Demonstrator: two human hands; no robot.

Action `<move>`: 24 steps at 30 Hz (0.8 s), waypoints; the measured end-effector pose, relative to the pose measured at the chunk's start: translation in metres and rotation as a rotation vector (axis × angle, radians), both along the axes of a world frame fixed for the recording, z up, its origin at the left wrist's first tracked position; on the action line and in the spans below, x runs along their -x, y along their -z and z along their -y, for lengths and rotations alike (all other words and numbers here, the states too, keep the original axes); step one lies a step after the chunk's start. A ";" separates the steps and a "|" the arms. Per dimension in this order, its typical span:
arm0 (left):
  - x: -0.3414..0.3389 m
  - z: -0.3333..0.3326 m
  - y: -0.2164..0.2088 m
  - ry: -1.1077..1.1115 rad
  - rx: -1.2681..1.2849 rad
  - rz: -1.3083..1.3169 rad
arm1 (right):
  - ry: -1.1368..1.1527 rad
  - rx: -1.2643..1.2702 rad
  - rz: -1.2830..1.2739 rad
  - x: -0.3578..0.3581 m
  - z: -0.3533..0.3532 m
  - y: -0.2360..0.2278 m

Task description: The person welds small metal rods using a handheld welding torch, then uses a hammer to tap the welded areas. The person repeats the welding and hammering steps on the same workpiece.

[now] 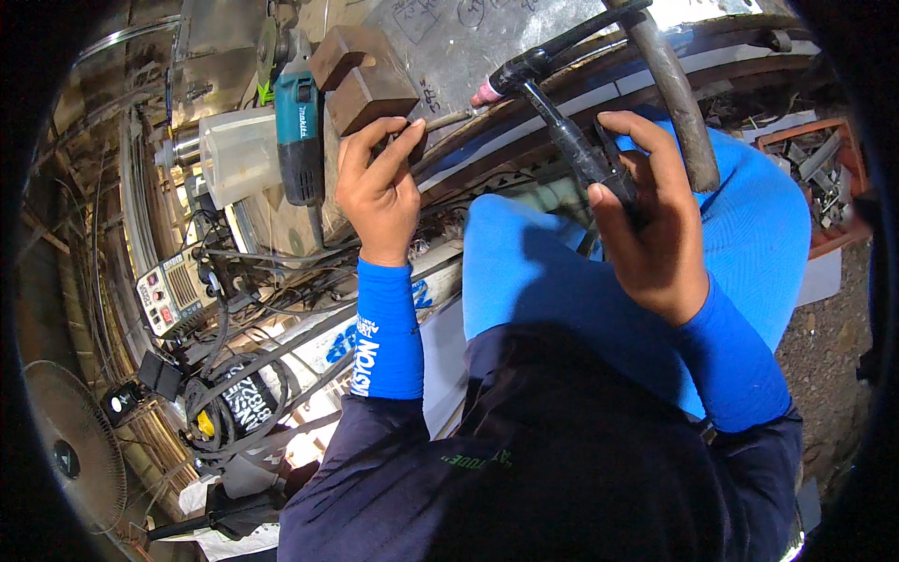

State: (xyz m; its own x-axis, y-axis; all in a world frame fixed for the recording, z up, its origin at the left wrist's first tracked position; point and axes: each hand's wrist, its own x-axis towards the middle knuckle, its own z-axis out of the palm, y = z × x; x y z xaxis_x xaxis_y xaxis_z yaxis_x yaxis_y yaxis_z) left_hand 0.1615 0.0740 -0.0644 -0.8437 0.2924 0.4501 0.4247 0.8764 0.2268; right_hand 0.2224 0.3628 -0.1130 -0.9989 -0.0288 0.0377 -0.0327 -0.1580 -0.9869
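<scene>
Seen from the head, looking down: the left hand (379, 187) pinches a thin metal rod (448, 120) between thumb and fingertips, its grip closed on the rod's near end. The rod runs up and to the right toward the pink tip of the welding torch (524, 73). The right hand (646, 220) has its grip wrapped around the torch's black handle, which slants up and left from the fist; the pink nozzle sits just beside the far end of the rod, over the curved metal rim of the surface (562, 108).

A brown block (363, 75) rests on the surface just above the left hand, and a teal power tool (298, 126) lies beside it to the left. A thick dark hose (674, 89) passes above the right hand. Both forearms wear blue sleeves. Low on the left stand a small control box (169, 295) with tangled cables and a round fan (70, 440). A tray of metal scraps (819, 173) sits at the right.
</scene>
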 end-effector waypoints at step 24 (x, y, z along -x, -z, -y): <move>0.002 -0.002 0.001 0.004 -0.005 -0.010 | -0.081 -0.003 -0.007 -0.002 -0.005 0.006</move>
